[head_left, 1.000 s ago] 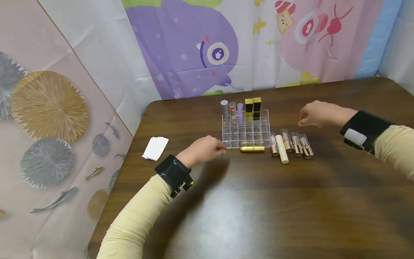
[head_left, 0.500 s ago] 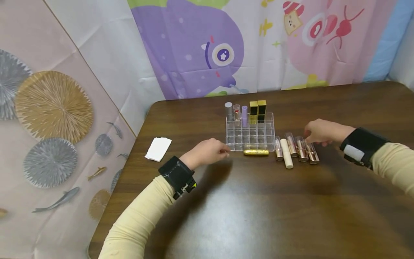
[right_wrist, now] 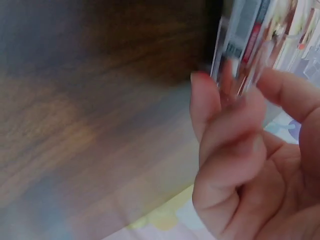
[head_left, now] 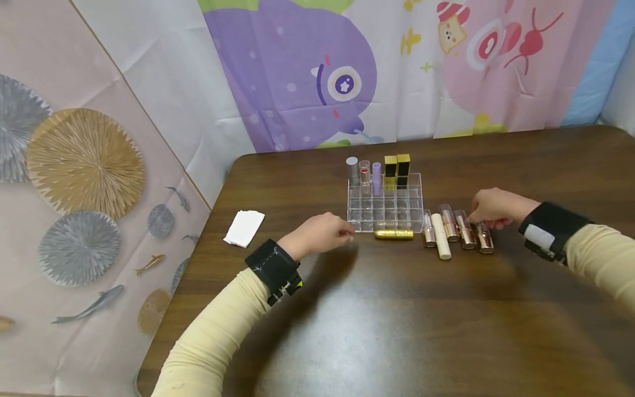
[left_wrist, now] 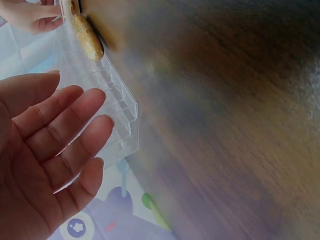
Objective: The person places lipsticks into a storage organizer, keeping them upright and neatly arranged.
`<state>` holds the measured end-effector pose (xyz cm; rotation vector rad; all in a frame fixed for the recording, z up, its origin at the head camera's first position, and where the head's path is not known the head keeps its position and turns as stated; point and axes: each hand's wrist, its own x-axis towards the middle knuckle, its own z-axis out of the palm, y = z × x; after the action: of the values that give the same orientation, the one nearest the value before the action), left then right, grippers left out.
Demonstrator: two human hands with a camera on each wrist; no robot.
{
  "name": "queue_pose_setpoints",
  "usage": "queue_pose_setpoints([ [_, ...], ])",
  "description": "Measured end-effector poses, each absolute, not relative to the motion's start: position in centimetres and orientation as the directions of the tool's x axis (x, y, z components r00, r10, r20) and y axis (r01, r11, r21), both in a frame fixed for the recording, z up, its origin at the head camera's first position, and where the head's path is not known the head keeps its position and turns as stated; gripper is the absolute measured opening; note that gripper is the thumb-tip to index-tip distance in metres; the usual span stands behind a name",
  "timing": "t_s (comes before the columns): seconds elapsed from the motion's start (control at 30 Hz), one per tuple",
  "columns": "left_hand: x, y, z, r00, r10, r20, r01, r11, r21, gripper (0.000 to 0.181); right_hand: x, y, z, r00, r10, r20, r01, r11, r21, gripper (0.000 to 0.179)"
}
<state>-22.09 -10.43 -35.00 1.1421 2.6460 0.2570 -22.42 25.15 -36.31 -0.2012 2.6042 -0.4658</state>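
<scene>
Lipstick tube: the rightmost one (head_left: 485,238) is lying on the table, at the end of a row beside the clear organizer (head_left: 385,208).
Right hand: it (head_left: 498,207) is pinching that tube's clear end between thumb and finger.
Left hand: it (head_left: 319,232) is resting near the organizer's corner, fingers loosely bent, holding nothing.
Table: dark brown wood grain (head_left: 347,331) is reflecting light.
Room: a cartoon-printed curtain (head_left: 292,77) is hanging behind; a panel with gold and silver discs (head_left: 86,162) is standing left.
Writing: a label (right_wrist: 245,30) is showing small print, too blurred to read.
</scene>
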Motion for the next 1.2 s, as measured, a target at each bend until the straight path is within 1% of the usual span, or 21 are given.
queue_pose_setpoints([
  [0.17,-22.0,-10.6,-34.8,-0.661,0.735,-0.151,0.694,0.676,0.248,0.025,-22.6,25.0,-35.2,-0.899,-0.208,-0.384,-0.07,0.936,-0.344,0.036],
  [0.37,-22.0,-10.8,-34.6,-0.665,0.732,-0.146,0.693,0.678,0.244,0.024,-23.2,24.6,-31.6,-0.923,-0.248,-0.295,-0.131,0.922,-0.365,0.025],
  [0.47,-22.0,-10.9,-34.6,-0.664,0.733,-0.148,0.694,0.678,0.244,0.024,-23.5,23.9,-29.8,-0.935,-0.28,-0.217,-0.192,0.915,-0.354,0.027],
  [0.6,-22.0,-10.9,-34.5,-0.667,0.729,-0.153,0.689,0.682,0.244,0.024,-23.8,22.6,-28.3,-0.941,-0.324,-0.097,-0.28,0.908,-0.311,0.027],
  [0.77,-22.0,-10.8,-34.4,-0.666,0.73,-0.151,0.69,0.681,0.245,0.024,-24.1,20.8,-27.9,-0.936,-0.349,0.043,-0.344,0.884,-0.315,0.024],
  [0.87,-22.0,-10.8,-34.4,-0.662,0.735,-0.147,0.697,0.675,0.24,0.024,-24.4,20.1,-28.1,-0.929,-0.356,0.105,-0.371,0.874,-0.315,0.023],
  [1.03,-22.1,-10.9,-34.6,-0.658,0.742,-0.131,0.71,0.668,0.223,0.023,-25.2,19.0,-28.3,-0.924,-0.355,0.145,-0.383,0.872,-0.304,0.024],
  [1.2,-22.2,-11.0,-34.8,-0.655,0.745,-0.13,0.711,0.665,0.23,0.023,-26.3,18.1,-28.6,-0.919,-0.376,0.12,-0.395,0.877,-0.275,0.023],
])
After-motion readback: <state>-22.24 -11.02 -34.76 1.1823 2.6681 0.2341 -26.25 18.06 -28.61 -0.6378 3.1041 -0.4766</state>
